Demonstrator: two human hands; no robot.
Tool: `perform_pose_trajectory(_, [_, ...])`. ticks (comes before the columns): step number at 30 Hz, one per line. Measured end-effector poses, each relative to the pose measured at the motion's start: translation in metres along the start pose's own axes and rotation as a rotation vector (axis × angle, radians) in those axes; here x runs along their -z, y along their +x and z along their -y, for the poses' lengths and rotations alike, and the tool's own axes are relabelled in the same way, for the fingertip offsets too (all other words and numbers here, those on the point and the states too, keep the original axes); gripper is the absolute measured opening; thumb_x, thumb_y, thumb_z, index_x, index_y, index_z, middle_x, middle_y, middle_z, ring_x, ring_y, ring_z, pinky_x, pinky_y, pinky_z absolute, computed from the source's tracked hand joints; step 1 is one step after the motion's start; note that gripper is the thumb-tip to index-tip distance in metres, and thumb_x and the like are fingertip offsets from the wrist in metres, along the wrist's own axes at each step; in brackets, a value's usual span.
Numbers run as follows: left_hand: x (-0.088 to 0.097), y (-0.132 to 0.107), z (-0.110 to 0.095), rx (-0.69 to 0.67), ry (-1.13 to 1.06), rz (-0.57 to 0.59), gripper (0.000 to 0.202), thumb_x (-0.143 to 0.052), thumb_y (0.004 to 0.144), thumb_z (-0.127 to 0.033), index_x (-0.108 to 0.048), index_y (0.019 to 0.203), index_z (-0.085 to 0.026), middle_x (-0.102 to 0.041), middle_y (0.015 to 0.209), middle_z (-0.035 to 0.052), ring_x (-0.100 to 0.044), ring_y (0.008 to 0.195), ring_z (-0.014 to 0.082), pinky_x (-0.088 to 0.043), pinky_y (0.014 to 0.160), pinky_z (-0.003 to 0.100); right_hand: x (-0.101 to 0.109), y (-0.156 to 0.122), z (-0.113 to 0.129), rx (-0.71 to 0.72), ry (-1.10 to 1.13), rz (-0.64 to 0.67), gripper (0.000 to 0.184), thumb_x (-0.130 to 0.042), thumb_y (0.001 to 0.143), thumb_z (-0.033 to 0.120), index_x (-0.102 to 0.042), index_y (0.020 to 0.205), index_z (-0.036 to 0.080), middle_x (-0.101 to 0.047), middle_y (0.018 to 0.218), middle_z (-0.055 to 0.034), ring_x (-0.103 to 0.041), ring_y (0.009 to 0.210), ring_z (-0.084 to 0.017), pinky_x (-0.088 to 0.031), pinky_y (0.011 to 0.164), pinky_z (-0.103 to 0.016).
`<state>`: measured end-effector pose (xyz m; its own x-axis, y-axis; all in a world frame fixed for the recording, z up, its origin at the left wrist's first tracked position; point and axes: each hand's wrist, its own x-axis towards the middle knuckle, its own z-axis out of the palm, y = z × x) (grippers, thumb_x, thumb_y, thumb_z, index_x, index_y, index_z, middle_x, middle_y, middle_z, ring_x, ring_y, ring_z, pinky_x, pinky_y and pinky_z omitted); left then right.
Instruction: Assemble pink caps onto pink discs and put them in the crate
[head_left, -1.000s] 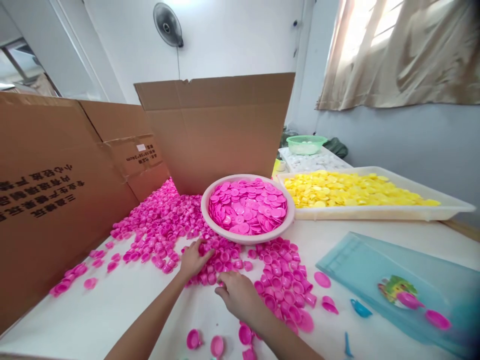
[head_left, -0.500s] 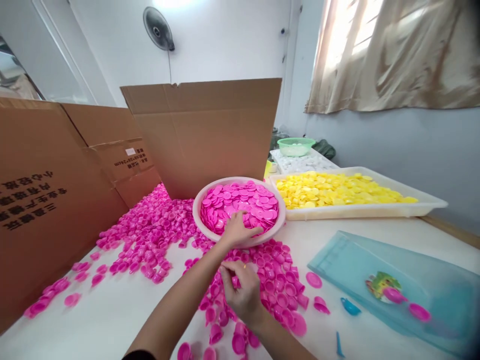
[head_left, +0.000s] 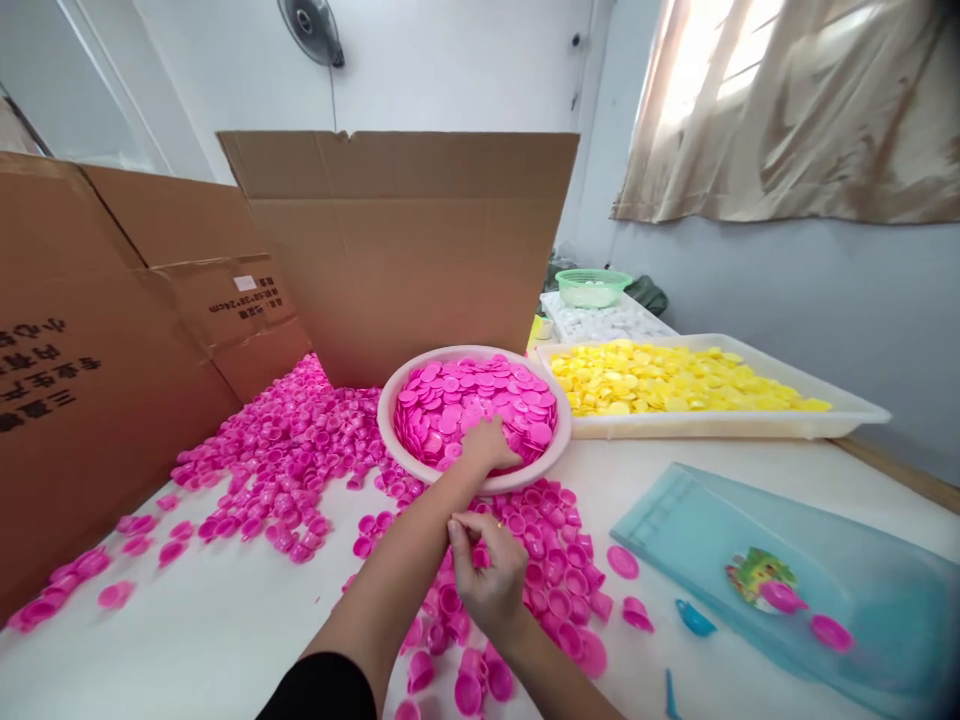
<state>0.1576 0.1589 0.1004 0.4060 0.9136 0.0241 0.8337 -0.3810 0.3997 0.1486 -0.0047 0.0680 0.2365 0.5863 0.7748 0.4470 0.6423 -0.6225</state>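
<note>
Right hand [head_left: 489, 580] closed, pink cup [head_left: 478, 556] pinched in fingertips, held just above cup pile [head_left: 559, 585] on white surface [head_left: 225, 620]. Left hand [head_left: 491, 445] laid on pink discs [head_left: 450, 400] in round basin [head_left: 388, 435] just beyond; fingers hidden, grip cannot be told. Yellow-disc tray [head_left: 847, 415] to right, cardboard box [head_left: 405, 260] behind basin.

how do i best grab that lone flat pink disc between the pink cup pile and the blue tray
Probably from straight above, pinching the flat pink plastic disc across its thin rim. It lies flat on the white table, with bare surface toward the pale blue plastic tray, so that edge is free.
</note>
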Motion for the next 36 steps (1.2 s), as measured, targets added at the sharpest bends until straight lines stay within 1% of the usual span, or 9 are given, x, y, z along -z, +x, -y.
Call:
perform_pose_trajectory(6, [-0.004, -0.003, 0.005, -0.095, 0.061, -0.041, 0.086, -0.068, 0.046, -0.047, -0.035, 0.12, -0.019, -0.045, 0.115, 0.0178, -0.05, 0.095, 0.0325, -0.042, 0.074, 0.037, -0.002, -0.001, 0.0, -0.024, 0.037, 0.019, 0.011, -0.048, 0.077, 0.016, -0.059, 0.081, 0.016, -0.06, 0.066, -0.0035, -0.055, 0.057, -0.012, -0.046, 0.051, -0.022])
perform_pose_trajectory(10, [-0.002, -0.006, 0.004, -0.238, 0.056, -0.098, 0.068, -0.061, 0.057, -0.039, -0.038, 0.118, -0.021, -0.051, 0.111, 0.0104, -0.051, 0.096, 0.0266, -0.041, 0.078, 0.033, -0.002, -0.001, 0.001, -0.042, 0.073, 0.029, 0.012, -0.048, 0.077, 0.015, -0.059, 0.082, 0.015, -0.06, 0.065, -0.0031, -0.055, 0.057, -0.011, -0.045, 0.051, -0.021])
perform_pose_trajectory(13, [-0.002, -0.006, 0.001, -0.302, 0.035, -0.117, 0.062, -0.058, 0.061, -0.037, -0.039, 0.118, -0.021, -0.051, 0.112, 0.0076, -0.05, 0.097, 0.0246, -0.04, 0.081, 0.032, -0.002, 0.0, 0.001, -0.046, 0.061, 0.024, 0.011, -0.049, 0.077, 0.015, -0.059, 0.08, 0.016, -0.06, 0.065, -0.0026, -0.055, 0.057, -0.011, -0.045, 0.051, -0.022])
perform_pose_trajectory(16, [-0.003, -0.005, 0.0, -0.254, 0.043, -0.117, 0.058, -0.059, 0.06, -0.035, -0.042, 0.114, -0.021, -0.056, 0.104, 0.0076, -0.053, 0.091, 0.0251, -0.041, 0.077, 0.033, -0.003, -0.001, 0.001, -0.046, 0.039, 0.026, 0.01, -0.049, 0.077, 0.016, -0.059, 0.079, 0.016, -0.059, 0.064, -0.0025, -0.054, 0.055, -0.011, -0.044, 0.051, -0.022])
perform_pose_trajectory(20, [-0.003, -0.006, -0.001, -0.183, 0.025, -0.218, 0.056, -0.055, 0.064, -0.034, -0.039, 0.116, -0.021, -0.058, 0.098, 0.0078, -0.054, 0.087, 0.0242, -0.042, 0.072, 0.032, -0.003, 0.0, -0.002, -0.063, 0.066, 0.023, 0.011, -0.048, 0.077, 0.016, -0.059, 0.079, 0.015, -0.059, 0.065, -0.003, -0.054, 0.057, -0.011, -0.044, 0.052, -0.022])
perform_pose_trajectory(27, [0.004, -0.011, 0.0, -0.17, -0.067, -0.301, 0.053, -0.053, 0.067, -0.029, -0.038, 0.117, -0.019, -0.059, 0.093, 0.0071, -0.054, 0.083, 0.0195, -0.041, 0.07, 0.028, 0.0, 0.003, -0.005, -0.091, 0.073, 0.004, 0.013, -0.047, 0.078, 0.019, -0.059, 0.079, 0.015, -0.059, 0.064, -0.0033, -0.053, 0.056, -0.012, -0.044, 0.05, -0.022])
perform_pose_trajectory(32, [0.016, -0.018, 0.012, -0.141, -0.182, -0.389, 0.047, -0.05, 0.07, -0.031, -0.041, 0.114, -0.018, -0.059, 0.081, 0.0034, -0.054, 0.067, 0.0145, -0.042, 0.062, 0.026, 0.002, 0.006, -0.007, -0.106, 0.06, -0.005, 0.016, -0.046, 0.079, 0.022, -0.059, 0.078, 0.014, -0.058, 0.06, -0.0029, -0.052, 0.053, -0.011, -0.042, 0.049, -0.022])
perform_pose_trajectory(34, [0.021, -0.023, 0.02, -0.116, -0.259, -0.457, 0.047, -0.051, 0.07, -0.032, -0.041, 0.114, -0.018, -0.059, 0.084, 0.0041, -0.054, 0.067, 0.014, -0.043, 0.063, 0.026, 0.003, 0.007, -0.007, -0.105, 0.054, -0.007, 0.016, -0.046, 0.079, 0.022, -0.059, 0.076, 0.014, -0.056, 0.058, -0.0022, -0.05, 0.051, -0.01, -0.041, 0.047, -0.021])
perform_pose_trajectory(36, [0.026, -0.028, 0.027, -0.066, -0.332, -0.528, 0.05, -0.053, 0.07, -0.034, -0.04, 0.115, -0.017, -0.058, 0.093, 0.0065, -0.055, 0.076, 0.0155, -0.043, 0.069, 0.028, 0.004, 0.007, -0.008, -0.108, 0.047, -0.007, 0.016, -0.046, 0.079, 0.023, -0.059, 0.076, 0.013, -0.056, 0.058, -0.0021, -0.05, 0.051, -0.01, -0.041, 0.047, -0.021])
